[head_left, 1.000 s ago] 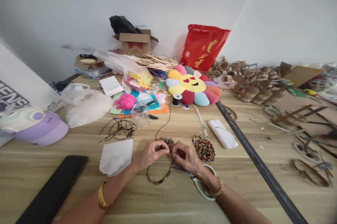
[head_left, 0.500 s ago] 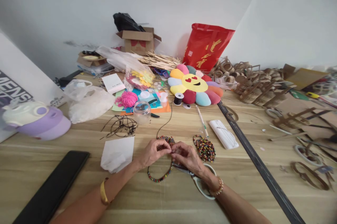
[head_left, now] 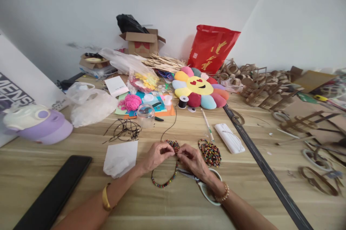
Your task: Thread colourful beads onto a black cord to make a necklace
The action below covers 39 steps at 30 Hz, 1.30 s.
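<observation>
A loop of black cord strung with small coloured beads (head_left: 163,185) hangs down between my two hands, its lower part lying on the table. My left hand (head_left: 159,156) pinches thumb against forefinger at the loop's upper left. Facing it, my right hand (head_left: 191,161) is pinched at the upper right end of the beaded cord. The fingertips are slightly apart, and what sits right at them is too small to make out. Behind them lies a coil of beads (head_left: 173,144). Scissors (head_left: 207,190) with pale handles lie partly under my right wrist.
Another heap of beads (head_left: 211,153) lies to the right, near a white power strip (head_left: 229,138). Further back are a black thread spool (head_left: 183,102), a clear jar (head_left: 146,115) and a flower cushion (head_left: 200,88). White paper (head_left: 121,158) and tangled cord (head_left: 125,129) lie left.
My fingertips have drawn a little apart, the right hand shifting slightly to the right. The beaded loop stays in place.
</observation>
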Available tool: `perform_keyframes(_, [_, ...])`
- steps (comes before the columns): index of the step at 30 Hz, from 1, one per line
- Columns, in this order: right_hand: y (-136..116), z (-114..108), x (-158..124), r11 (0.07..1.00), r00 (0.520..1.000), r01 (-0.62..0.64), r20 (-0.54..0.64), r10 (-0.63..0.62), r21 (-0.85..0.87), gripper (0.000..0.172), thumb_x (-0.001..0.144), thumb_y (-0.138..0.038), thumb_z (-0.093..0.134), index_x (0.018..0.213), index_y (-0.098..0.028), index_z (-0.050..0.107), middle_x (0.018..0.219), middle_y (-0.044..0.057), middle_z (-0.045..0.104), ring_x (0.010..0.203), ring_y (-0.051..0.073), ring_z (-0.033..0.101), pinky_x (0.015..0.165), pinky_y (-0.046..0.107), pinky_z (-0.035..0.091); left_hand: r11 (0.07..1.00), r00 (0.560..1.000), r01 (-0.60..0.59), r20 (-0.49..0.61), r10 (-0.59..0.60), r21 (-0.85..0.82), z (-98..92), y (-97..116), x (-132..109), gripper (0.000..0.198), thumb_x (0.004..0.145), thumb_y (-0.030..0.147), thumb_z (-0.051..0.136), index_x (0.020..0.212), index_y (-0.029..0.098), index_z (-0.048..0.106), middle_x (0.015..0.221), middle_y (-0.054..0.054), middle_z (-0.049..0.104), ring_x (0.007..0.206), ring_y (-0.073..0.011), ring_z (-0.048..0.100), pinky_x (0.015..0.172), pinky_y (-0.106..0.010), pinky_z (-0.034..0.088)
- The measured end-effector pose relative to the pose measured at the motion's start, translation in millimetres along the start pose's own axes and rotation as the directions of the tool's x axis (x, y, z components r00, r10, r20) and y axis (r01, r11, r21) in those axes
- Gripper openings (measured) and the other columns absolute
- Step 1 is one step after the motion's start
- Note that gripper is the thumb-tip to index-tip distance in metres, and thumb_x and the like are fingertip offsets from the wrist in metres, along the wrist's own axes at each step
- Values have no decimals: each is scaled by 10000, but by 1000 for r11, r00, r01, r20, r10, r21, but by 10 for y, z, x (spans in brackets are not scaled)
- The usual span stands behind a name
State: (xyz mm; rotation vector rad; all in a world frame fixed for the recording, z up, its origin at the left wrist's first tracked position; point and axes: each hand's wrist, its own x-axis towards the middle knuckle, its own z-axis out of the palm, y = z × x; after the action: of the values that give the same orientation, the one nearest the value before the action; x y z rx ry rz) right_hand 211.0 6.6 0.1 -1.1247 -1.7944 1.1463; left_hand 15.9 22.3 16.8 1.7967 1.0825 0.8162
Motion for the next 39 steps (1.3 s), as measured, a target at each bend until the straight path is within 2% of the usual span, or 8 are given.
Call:
perform_keyframes(5, [65,-2,20,999,996,47,-76,-48,-12,191,870,-343,554,789,-173,589,747,19,561,643,130,509,559,225,394,999,994,36,-108,-32,35,-1,-73,25,90,780,186,620,726,155,686,716,-16,695,697,-150,613,677,-235,463])
perform_keyframes(8, [93,9,18,1000,996,20,-84,-19,17,186,869,-339,558,797,-169,579,718,11,558,617,125,499,558,228,390,991,989,-31,-140,49,129,6,-115,32,87,780,159,629,716,160,687,733,-27,700,740,-164,618,721,-256,461])
perform_keyframes(11, [114,18,12,999,996,-9,-84,13,53,194,869,-350,564,806,-168,577,697,3,557,596,120,492,548,227,386,965,984,-119,-104,146,235,20,-151,33,92,790,139,631,729,167,694,755,-35,697,787,-177,607,766,-286,456])
perform_keyframes(15, [126,21,4,992,995,-44,-88,55,118,220,867,-382,571,810,-170,577,646,-6,563,555,118,496,522,227,386,932,976,-189,-46,213,309,39,-170,20,79,805,142,637,778,170,706,802,-46,672,824,-182,583,772,-301,461])
perform_keyframes(25, [70,39,-4,965,989,-80,-100,108,250,240,851,-410,592,822,-173,564,616,10,619,501,112,505,490,222,419,849,958,-288,125,259,442,35,-184,-39,129,844,113,587,893,183,683,925,-41,592,958,-186,517,875,-323,434])
perform_keyframes(39, [73,7,10,994,987,-47,-150,62,99,280,854,-439,568,780,-170,565,644,-5,553,565,117,486,525,228,385,790,941,-336,155,299,513,48,-175,-47,163,902,166,513,915,199,672,937,-33,572,969,-187,497,905,-350,424])
